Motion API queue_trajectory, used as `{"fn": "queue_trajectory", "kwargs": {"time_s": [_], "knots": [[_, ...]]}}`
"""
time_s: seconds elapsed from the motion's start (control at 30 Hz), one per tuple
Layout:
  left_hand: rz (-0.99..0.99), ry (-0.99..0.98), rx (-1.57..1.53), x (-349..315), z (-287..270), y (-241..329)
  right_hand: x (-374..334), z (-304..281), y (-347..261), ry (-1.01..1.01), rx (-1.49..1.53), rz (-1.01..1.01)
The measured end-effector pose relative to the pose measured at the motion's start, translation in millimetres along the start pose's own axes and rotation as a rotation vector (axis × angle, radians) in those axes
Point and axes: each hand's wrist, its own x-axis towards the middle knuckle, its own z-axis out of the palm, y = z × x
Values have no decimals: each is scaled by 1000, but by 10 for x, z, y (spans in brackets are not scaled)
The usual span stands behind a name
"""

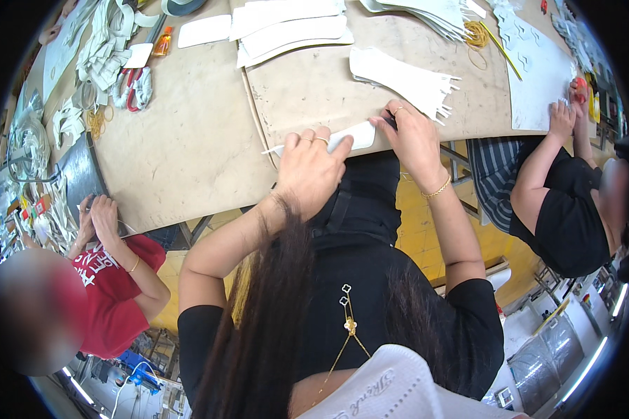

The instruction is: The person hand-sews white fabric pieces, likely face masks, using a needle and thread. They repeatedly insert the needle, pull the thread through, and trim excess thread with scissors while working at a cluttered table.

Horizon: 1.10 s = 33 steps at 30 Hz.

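A narrow white strip of sheet material (360,135) lies along the near edge of the table, right in front of me. My left hand (307,171) is closed over its left part, fingers curled on top and thumb stretched along it to the right. A thin pointed end of the strip sticks out left of that hand. At the strip's right end, my right hand (414,140) is closed in a pinch around a small dark object (391,122), mostly hidden by the fingers. Just beyond lies a stack of white pieces with fringed ends (398,75).
Stacked white panels (293,28) lie at the far side. To the left are pale strips (105,49), red-handled scissors (131,91) and an orange bottle (163,42). A yellow pencil-like stick (504,54) lies right. Co-workers sit on both sides, a red shirt (122,300) at left.
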Motion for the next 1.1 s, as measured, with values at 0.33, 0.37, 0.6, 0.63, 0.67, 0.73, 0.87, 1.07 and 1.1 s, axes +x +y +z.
{"fn": "queue_trajectory", "kwargs": {"time_s": [0.33,0.37,0.6,0.63,0.67,0.73,0.87,1.07,1.1], "knots": [[625,269,86,416,198,-429,86,-3,125,56,8,-211],[617,273,105,394,220,-433,79,-9,121,41,17,-195],[599,292,98,386,253,-443,69,-11,114,14,80,-135],[589,309,71,385,249,-429,75,-3,102,30,35,-160],[548,316,112,361,252,-388,85,9,83,46,-10,-185],[436,346,169,278,285,-231,124,43,32,80,-76,-257],[259,402,198,198,361,-29,244,69,-24,122,-78,-367],[334,369,84,279,340,-176,41,-27,33,103,19,-329],[338,363,52,289,321,-195,-20,-23,26,109,33,-312]]}}
